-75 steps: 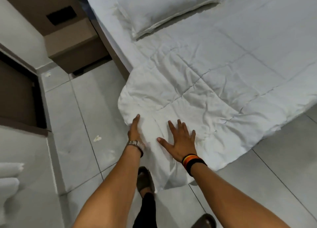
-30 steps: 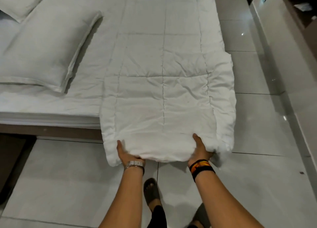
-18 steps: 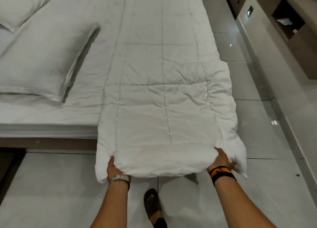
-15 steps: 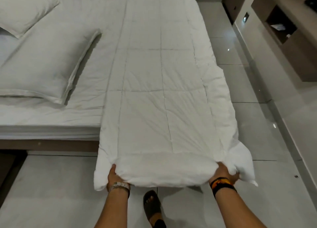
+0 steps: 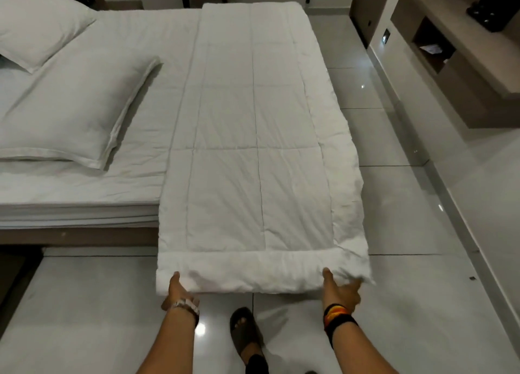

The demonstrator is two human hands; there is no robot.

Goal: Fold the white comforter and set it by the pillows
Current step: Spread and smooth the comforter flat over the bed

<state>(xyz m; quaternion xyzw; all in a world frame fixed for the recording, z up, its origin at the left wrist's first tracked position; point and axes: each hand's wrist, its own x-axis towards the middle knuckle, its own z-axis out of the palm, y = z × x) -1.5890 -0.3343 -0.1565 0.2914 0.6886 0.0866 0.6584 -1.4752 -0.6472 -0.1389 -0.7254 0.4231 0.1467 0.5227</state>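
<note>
Now the comforter (image 5: 247, 137), already in a long narrow strip, lies across the bed (image 5: 157, 72) from 12 o'clock down to 6, its near end hanging off the bed edge over the floor (image 5: 394, 204). Left hand (image 5: 177, 288) grips the near end at 7 o'clock, thumb on top, other fingers hidden under the cloth. Right hand (image 5: 339, 288) grips at 5 o'clock, same way, just inside the loose corner.

Handling, as a judgement: soft, puffy, light for its bulk, limp, so it sags wherever unsupported. Quilted cloth looks grippy, not slippery. Best hold is the two near corners or the thick rolled hem between the hands; the right corner flap hangs free and may trail unless gathered in.

Two pillows (image 5: 70, 112) sit at 9 to 10 o'clock on the bed, near the strip's left edge but apart from it. Bare sheet between them looks like the drop spot. A sandalled foot (image 5: 243, 335) stands at 6 o'clock under the hem. Wall shelf (image 5: 450, 50) at 2 o'clock, well apart. Nothing blocks a fold toward 12.
</note>
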